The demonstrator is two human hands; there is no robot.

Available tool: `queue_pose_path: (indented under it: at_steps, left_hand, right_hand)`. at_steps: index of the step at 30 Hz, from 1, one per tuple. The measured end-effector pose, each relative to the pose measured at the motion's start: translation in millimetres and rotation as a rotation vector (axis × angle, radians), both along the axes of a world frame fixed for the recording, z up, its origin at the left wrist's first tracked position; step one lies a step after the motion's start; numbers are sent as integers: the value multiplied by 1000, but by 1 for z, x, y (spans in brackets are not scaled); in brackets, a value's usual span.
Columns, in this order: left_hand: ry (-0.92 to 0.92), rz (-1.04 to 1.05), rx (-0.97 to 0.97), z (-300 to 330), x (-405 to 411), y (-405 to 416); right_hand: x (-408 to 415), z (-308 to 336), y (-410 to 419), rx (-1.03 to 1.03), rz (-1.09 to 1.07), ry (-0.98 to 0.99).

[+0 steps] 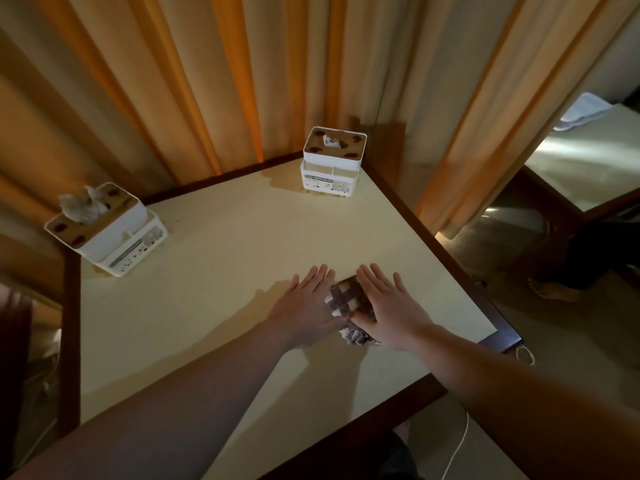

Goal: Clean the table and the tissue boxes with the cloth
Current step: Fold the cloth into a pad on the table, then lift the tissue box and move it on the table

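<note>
Pressing a checked cloth [348, 301] flat near the table's [214, 244] right edge, the left hand [304, 308] and right hand [388, 306], fingers spread, are seemingly bearing down to wipe, leaving both tissue boxes [333, 161] [107, 230] waiting at the far corners.

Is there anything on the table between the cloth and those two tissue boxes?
Nothing visible: bare table lies between the cloth under both hands and the left tissue box and the far tissue box.
</note>
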State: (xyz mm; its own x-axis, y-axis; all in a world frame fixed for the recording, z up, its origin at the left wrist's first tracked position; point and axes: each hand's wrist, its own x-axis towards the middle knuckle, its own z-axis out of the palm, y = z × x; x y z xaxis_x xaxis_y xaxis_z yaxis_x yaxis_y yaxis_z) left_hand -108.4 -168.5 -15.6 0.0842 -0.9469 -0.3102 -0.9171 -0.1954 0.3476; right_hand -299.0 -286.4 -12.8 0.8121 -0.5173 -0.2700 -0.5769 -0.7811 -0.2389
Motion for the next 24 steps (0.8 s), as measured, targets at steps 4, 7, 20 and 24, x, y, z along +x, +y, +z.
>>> queue_pose_path:
  at_steps: [4, 7, 20, 24]
  left_hand:
    - [-8, 6, -47, 15, 12, 3]
    - [-20, 42, -85, 19, 19, 1]
    - [122, 432, -169, 34, 71, -100]
    - [118, 503, -181, 32, 98, -143]
  right_hand:
    - [-2, 12, 3, -16, -33, -16]
    - [1, 17, -2, -17, -81, -31]
    - [72, 34, -124, 10, -321, -180]
    - [106, 33, -173, -64, -333, -208]
